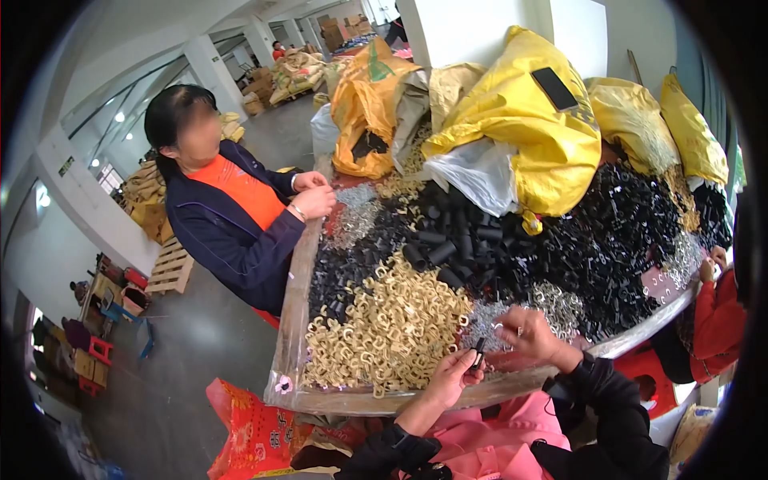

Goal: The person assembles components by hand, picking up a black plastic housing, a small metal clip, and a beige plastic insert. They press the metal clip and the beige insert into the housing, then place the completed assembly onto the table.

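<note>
My left hand (450, 379) is just over the table's near edge, its thumb and fingers closed on a small black part (478, 357) held upright. My right hand (534, 336) is beside it on the right, over small silver metal pieces (485, 322). Its fingers are bent in a pinch; whatever lies between their tips is too small to make out. To the left of my hands spreads a heap of gold U-shaped metal pieces (384, 324). Black tubes (436, 250) lie beyond it, and a wide heap of small black parts (592, 256) stretches to the right.
A raised rim (352, 400) borders the table. Yellow sacks (512, 120) stand along the far side, one bearing a black phone (554, 88). A co-worker (232, 200) handles pieces at the left; another person's red sleeve (716, 320) shows at the right. A red bag (250, 432) stands below.
</note>
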### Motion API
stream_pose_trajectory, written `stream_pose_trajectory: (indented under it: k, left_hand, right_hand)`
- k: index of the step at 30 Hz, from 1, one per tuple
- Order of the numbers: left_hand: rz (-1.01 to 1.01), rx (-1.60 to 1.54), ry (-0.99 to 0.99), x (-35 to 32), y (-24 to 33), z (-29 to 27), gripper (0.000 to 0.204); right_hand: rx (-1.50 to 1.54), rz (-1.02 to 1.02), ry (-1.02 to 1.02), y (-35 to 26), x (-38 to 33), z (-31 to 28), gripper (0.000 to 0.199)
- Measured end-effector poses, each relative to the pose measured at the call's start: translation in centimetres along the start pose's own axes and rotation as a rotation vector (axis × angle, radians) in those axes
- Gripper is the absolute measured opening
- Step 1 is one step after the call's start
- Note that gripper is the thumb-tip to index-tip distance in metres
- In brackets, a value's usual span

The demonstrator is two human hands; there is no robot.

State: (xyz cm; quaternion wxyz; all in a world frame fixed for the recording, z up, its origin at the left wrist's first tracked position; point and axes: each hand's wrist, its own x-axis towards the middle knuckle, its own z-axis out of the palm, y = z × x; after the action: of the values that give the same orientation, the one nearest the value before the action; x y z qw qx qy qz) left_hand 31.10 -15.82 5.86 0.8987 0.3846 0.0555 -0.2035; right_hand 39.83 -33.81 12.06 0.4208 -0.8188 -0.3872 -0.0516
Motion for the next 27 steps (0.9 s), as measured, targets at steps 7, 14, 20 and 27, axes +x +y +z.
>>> stream_pose_trajectory:
  k: [7, 14, 20, 27]
  left_hand:
    - [0.073, -0.025, 0.065, 0.4, 0.5, -1.9, 0.029]
    - [0.008, -0.051, 0.141, -0.4, 1.2, -1.7, 0.027]
    - [-0.001, -0.096, 0.096, -0.2, 0.3, -2.5, 0.021]
    - [0.068, -0.112, 0.147, -0.8, 0.0, -2.1, 0.019]
  right_hand:
    - [-0.567, 0.052, 0.156, 12.8, 11.0, -0.9, 0.021]
    - [-0.796, 0.247, 0.056, 15.6, 11.9, 1.5, 0.03]
    - [-0.334, 0.224, 0.228, 15.6, 9.6, 0.7, 0.036]
    - [0.028, 0.165, 0.315, 8.0, 6.3, -0.4, 0.03]
